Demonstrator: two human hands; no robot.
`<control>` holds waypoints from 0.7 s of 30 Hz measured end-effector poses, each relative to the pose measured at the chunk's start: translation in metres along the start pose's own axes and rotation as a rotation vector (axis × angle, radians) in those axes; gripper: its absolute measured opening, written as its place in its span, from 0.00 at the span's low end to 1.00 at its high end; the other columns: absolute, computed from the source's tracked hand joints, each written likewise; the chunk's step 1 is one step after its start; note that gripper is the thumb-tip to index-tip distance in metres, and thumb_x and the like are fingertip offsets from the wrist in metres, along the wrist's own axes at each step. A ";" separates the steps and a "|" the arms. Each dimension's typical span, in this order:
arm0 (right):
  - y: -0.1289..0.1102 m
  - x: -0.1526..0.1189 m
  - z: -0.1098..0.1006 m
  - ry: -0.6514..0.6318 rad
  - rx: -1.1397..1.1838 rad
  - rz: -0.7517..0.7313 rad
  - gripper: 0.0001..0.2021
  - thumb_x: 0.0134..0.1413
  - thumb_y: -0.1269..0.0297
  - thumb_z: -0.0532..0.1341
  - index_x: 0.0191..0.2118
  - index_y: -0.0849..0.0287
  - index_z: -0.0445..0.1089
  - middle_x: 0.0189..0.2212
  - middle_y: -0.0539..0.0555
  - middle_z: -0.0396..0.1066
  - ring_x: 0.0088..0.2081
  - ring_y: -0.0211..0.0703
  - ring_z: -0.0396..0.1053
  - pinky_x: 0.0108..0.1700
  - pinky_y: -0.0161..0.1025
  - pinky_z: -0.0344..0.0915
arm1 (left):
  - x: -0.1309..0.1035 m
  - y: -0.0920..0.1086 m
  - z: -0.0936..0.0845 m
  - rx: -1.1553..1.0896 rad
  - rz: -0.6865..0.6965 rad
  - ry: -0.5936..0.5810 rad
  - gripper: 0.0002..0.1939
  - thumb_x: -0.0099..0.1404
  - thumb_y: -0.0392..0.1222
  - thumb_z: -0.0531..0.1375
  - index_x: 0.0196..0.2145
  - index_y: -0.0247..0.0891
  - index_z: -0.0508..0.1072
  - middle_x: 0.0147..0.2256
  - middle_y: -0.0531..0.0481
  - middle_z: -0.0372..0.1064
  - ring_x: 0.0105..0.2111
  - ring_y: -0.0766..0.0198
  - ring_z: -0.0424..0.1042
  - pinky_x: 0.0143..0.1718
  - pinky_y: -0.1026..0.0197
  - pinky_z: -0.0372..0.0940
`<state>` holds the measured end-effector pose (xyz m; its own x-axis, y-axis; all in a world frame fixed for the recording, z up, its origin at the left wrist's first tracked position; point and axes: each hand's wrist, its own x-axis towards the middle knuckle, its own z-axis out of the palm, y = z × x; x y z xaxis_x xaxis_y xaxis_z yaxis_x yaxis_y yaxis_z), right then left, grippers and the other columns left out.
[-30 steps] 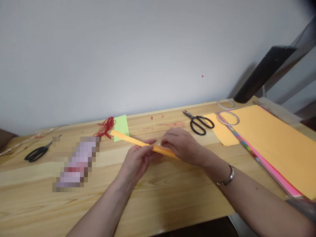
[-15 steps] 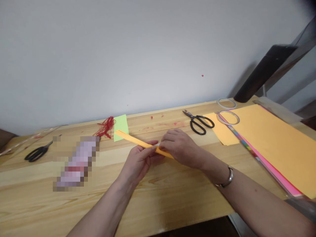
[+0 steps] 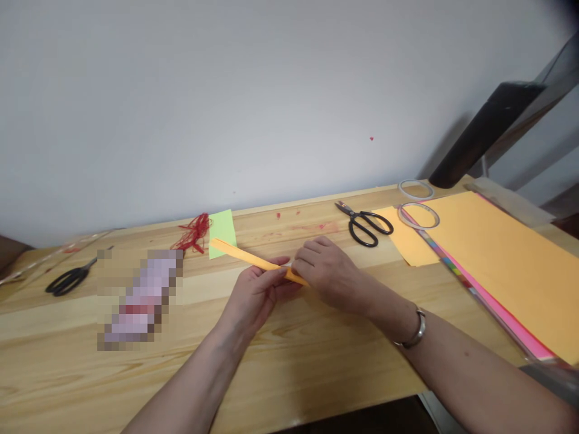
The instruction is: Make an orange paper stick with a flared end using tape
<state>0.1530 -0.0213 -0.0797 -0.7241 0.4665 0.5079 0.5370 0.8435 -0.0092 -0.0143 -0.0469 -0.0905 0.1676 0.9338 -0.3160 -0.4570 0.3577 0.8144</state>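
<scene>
A narrow strip of folded orange paper (image 3: pixel 239 253) slants across the middle of the view, above the table. My left hand (image 3: pixel 257 292) is closed on it, thumb on top and fingers underneath. Over its lower right end, my right hand (image 3: pixel 328 271) is curled with the fingertips pinched at the strip, close to my left thumb. A small whitish bit (image 3: pixel 288 265) shows at those fingertips, too small to name. The right hand covers the strip's far right end.
Black-handled scissors (image 3: pixel 364 226) lie behind my right hand, others (image 3: pixel 70 280) at the left. Red string (image 3: pixel 195 234) touches green paper (image 3: pixel 221 234). Two tape rolls (image 3: pixel 418 216) lie by orange sheets (image 3: pixel 502 259). A blurred-out item (image 3: pixel 145 301) is at left, a black cylinder (image 3: pixel 486 135) back right.
My right hand has turned slightly at the strip and its wrist has shifted a little to the left. Less of the strip shows below it. My left hand stays in place.
</scene>
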 end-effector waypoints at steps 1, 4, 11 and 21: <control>0.000 0.000 0.001 0.005 0.001 0.003 0.09 0.60 0.72 0.52 0.30 0.63 0.68 0.29 0.54 0.67 0.32 0.42 0.58 0.36 0.40 0.52 | 0.000 0.000 0.000 -0.003 0.001 0.003 0.11 0.52 0.32 0.64 0.36 0.29 0.75 0.30 0.43 0.76 0.32 0.58 0.76 0.34 0.59 0.71; 0.002 -0.002 0.003 0.011 0.022 0.010 0.09 0.60 0.72 0.52 0.31 0.63 0.67 0.29 0.54 0.67 0.32 0.42 0.57 0.36 0.40 0.52 | -0.001 0.002 0.002 -0.011 -0.002 -0.002 0.12 0.52 0.32 0.64 0.37 0.28 0.75 0.30 0.43 0.76 0.34 0.57 0.76 0.35 0.59 0.71; 0.005 -0.004 0.007 0.012 0.076 0.031 0.08 0.60 0.71 0.53 0.31 0.62 0.66 0.29 0.53 0.66 0.32 0.41 0.57 0.36 0.39 0.51 | -0.002 0.003 0.004 -0.011 0.005 0.018 0.14 0.51 0.33 0.65 0.38 0.27 0.74 0.30 0.43 0.76 0.35 0.56 0.76 0.37 0.57 0.70; 0.008 -0.006 0.008 0.035 0.116 0.061 0.07 0.60 0.70 0.53 0.32 0.62 0.66 0.29 0.53 0.66 0.32 0.41 0.58 0.35 0.38 0.52 | 0.000 0.003 0.001 -0.009 0.013 0.059 0.14 0.51 0.32 0.65 0.37 0.27 0.74 0.33 0.40 0.76 0.35 0.55 0.76 0.37 0.57 0.71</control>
<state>0.1582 -0.0153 -0.0896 -0.6748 0.5100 0.5334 0.5244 0.8399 -0.1397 -0.0145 -0.0456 -0.0873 0.1102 0.9363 -0.3334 -0.4668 0.3449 0.8143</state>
